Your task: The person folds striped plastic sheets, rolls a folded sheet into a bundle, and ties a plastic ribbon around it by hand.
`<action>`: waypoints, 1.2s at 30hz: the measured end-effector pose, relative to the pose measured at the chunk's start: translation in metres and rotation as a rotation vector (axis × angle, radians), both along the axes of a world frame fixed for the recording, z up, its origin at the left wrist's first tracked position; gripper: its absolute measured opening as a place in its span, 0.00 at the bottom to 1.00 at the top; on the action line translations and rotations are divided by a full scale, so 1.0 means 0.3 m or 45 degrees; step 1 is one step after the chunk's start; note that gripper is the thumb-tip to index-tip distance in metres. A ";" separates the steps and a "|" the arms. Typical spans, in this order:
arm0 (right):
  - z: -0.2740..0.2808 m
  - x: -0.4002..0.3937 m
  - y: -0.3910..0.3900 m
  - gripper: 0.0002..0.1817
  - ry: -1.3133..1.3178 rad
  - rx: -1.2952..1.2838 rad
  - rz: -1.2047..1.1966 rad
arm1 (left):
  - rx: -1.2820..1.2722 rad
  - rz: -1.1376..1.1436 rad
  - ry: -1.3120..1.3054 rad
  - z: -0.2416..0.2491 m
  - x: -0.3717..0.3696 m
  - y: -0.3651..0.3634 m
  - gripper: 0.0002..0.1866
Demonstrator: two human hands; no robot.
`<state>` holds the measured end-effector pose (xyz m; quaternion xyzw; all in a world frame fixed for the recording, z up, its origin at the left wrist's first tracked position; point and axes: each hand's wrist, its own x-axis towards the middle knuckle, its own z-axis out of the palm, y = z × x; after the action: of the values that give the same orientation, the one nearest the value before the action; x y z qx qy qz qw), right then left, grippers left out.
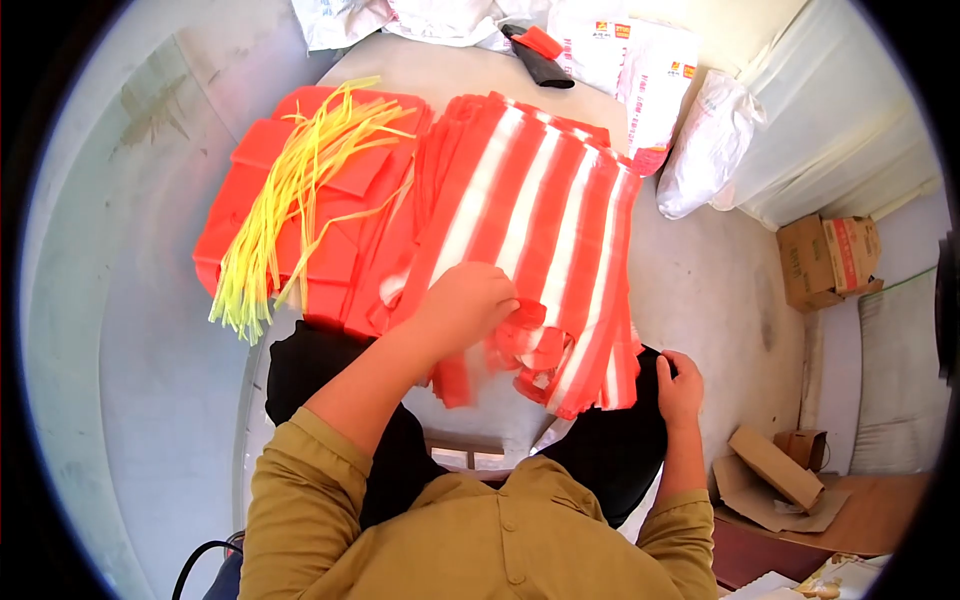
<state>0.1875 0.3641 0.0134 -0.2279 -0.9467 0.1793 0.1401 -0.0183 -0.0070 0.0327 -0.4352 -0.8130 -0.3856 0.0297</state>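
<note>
seemingly pinching near end of striped bags [540, 215] with left hand [468, 298]; piled before lap, beside red plastic [335, 270]. resting right hand [681, 388] by knee [630, 430], cannot tell its grip. likely light, floppy, slippery; best taken by several edge layers together.

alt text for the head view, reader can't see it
A person's left hand touches a stack of red-and-white striped sheets, while the right hand is beside a black-clad leg. To the stack's left, yellow strips lie across a red pile.
</note>
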 end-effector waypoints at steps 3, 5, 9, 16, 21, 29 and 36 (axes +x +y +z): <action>-0.007 -0.004 -0.012 0.14 0.099 -0.038 0.065 | 0.032 0.017 -0.040 0.000 0.002 0.003 0.06; 0.006 -0.007 -0.038 0.15 0.178 0.029 0.136 | 0.054 0.000 -0.076 0.005 0.003 0.002 0.06; 0.117 -0.090 -0.263 0.24 0.240 -0.264 0.346 | 0.092 -0.035 -0.115 0.013 0.000 -0.012 0.06; 0.089 -0.351 -0.579 0.27 0.228 -0.497 0.667 | 0.183 -0.096 -0.141 0.008 -0.010 -0.014 0.06; 0.076 -0.426 -0.601 0.11 0.124 -1.071 0.449 | 0.307 0.137 -0.202 0.046 -0.018 -0.035 0.10; 0.093 -0.431 -0.594 0.10 0.215 -1.323 0.369 | 0.760 0.649 -0.826 -0.050 -0.116 -0.160 0.20; 0.088 -0.428 -0.612 0.10 0.292 -1.401 0.361 | 0.753 0.666 -1.217 -0.012 -0.071 -0.187 0.24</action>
<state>0.0591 0.1805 0.0399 -0.1171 -0.7143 0.6856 0.0773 -0.0397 -0.0632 0.0291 0.0258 -0.6750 -0.7267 -0.1248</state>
